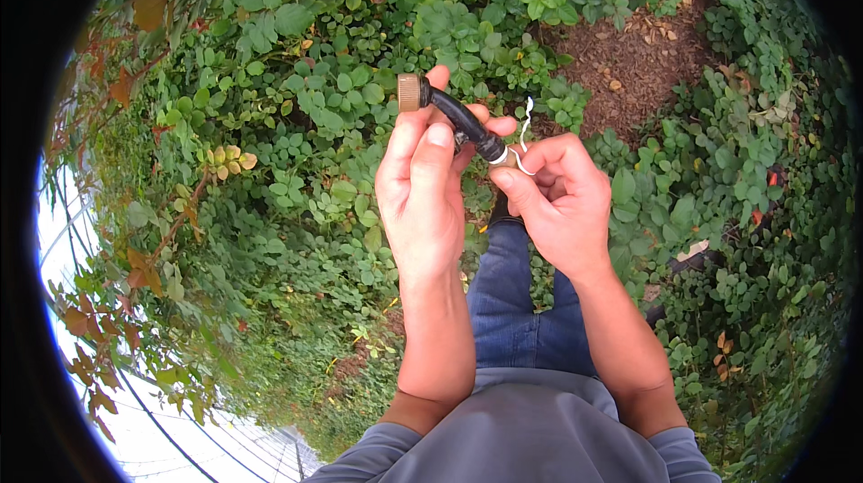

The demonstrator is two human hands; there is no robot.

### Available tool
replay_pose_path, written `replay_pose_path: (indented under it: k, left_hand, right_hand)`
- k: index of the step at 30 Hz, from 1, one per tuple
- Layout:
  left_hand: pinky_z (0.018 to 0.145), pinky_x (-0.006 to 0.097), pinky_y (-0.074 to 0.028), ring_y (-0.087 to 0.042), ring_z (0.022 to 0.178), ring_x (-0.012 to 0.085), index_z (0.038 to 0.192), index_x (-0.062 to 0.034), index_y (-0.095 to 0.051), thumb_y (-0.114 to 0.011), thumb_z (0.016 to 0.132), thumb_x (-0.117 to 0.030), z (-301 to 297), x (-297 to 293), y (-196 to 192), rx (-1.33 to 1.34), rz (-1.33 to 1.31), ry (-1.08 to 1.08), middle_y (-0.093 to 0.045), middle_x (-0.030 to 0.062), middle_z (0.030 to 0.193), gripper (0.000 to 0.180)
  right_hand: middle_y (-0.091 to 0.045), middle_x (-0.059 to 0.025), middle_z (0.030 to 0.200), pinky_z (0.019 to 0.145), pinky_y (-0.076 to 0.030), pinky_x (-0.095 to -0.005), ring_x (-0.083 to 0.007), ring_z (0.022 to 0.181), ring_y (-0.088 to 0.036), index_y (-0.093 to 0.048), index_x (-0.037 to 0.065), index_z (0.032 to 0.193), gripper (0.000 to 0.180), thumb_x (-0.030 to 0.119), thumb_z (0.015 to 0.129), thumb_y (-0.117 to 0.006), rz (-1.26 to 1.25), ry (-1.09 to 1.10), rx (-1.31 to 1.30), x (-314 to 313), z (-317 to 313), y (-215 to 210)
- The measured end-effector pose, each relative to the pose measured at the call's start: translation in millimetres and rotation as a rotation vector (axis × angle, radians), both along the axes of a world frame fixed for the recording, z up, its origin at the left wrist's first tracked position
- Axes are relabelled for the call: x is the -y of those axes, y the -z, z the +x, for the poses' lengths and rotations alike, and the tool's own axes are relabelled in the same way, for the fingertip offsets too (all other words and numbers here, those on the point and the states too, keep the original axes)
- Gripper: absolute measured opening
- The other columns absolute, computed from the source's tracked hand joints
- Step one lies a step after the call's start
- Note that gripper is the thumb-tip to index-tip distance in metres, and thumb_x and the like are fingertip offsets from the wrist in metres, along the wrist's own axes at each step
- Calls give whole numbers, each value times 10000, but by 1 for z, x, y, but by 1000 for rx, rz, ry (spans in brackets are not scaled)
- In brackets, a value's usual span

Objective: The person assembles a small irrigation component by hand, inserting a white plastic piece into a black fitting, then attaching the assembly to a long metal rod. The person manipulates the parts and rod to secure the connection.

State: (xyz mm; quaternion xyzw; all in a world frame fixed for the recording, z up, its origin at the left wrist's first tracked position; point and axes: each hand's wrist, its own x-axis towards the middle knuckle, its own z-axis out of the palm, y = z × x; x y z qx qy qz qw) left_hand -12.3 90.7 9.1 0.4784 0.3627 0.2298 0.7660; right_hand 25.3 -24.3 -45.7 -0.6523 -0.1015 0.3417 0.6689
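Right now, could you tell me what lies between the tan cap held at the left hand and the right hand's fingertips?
In the head view, a black tube spans from the tan cap at the left hand to the right hand, where white tape trails loose.

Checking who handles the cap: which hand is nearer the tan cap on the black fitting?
Left. The left hand holds the black fitting just below the tan cap; the right hand pinches the opposite end by the white strip.
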Motion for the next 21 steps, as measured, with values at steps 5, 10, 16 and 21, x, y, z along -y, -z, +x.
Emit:
replay_pose_path:
  k: [5, 10, 16, 21]
  left_hand:
    - [927, 533, -496, -663, 950, 346, 1180, -51, -514, -477, 998, -189, -9, -5, 29, 243, -193, -13, -628, 124, 977, 232]
    - [1031, 586, -391, -653, 928, 393, 1130, -86, -525, -423, 1006, -297, -7, -15, 58, 745, -714, 192, -623, 126, 975, 265]
    - [1024, 510, -414, -565, 1114, 368, 1183, 4, -546, -431, 970, -288, 4, -24, 31, 119, -255, 164, -592, 171, 1123, 379]
    - [984, 435, -448, -596, 1110, 314, 1272, 33, -519, -429, 987, -314, -1, -23, 18, 114, -179, 146, -613, 165, 1145, 458]
  right_hand:
    - [-652, -55, 846, 509, -450, -200, -59, 624, -557, -480, 32, 935, 220, -33, 863, -678, 67, 40, -41, -2, 1, -5]
    - [-663, -69, 877, 523, -458, -203, -61, 627, -554, -488, 21, 1009, 244, -20, 866, -681, 139, 40, -94, -6, -3, -9]
    - [-701, -87, 911, 633, -525, -247, -108, 753, -653, -590, 23, 1040, 275, 66, 821, -751, 47, 63, -108, -5, 1, -9]
    - [-719, -91, 890, 677, -561, -273, -127, 786, -697, -638, 31, 1007, 271, 98, 791, -789, 24, 100, -59, -8, 1, -11]
